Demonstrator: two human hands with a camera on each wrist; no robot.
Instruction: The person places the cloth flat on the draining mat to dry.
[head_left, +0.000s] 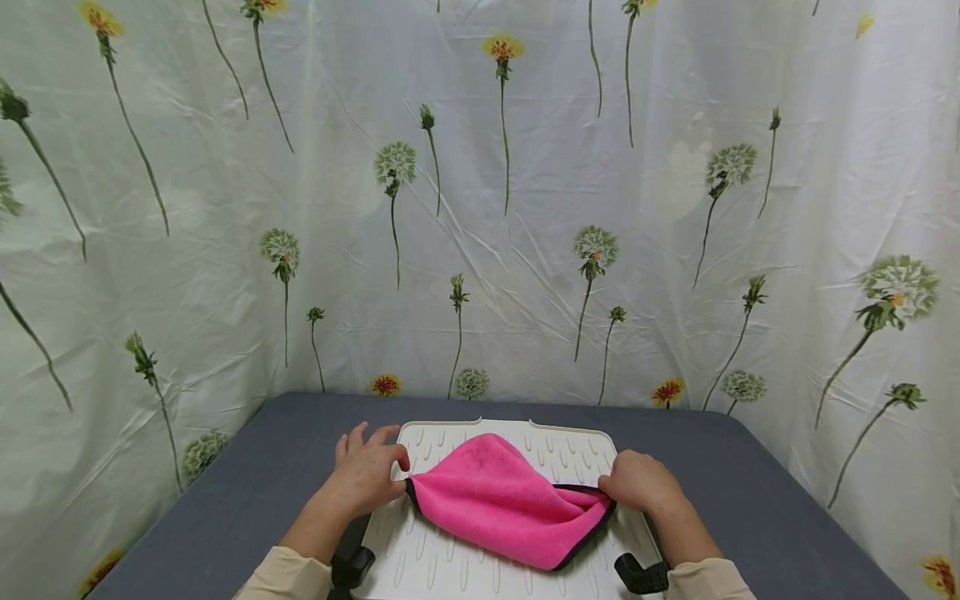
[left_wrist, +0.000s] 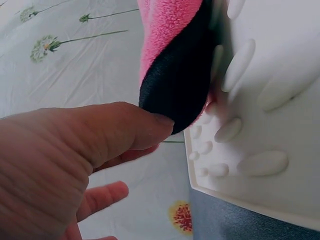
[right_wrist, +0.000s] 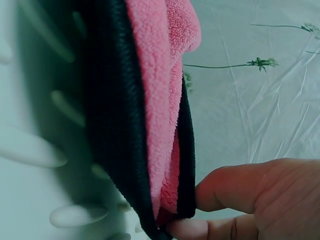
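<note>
A pink fleecy cloth (head_left: 487,500) with black edging lies folded and rumpled over a white ribbed tray (head_left: 427,575). At its left corner, my left hand (head_left: 365,471) pinches the black edging between thumb and finger, the other fingers spread. The left wrist view shows the thumb pressed on that black corner (left_wrist: 175,85), above the tray's raised bumps. My right hand (head_left: 641,481) pinches the cloth's right corner. In the right wrist view, thumb and finger grip the black border (right_wrist: 186,165), where the pink layers hang in a fold.
The tray stands on a dark grey table (head_left: 750,500). Black wrist mounts (head_left: 641,575) show near both forearms. A white curtain (head_left: 525,208) printed with dandelions hangs behind the table and along its sides.
</note>
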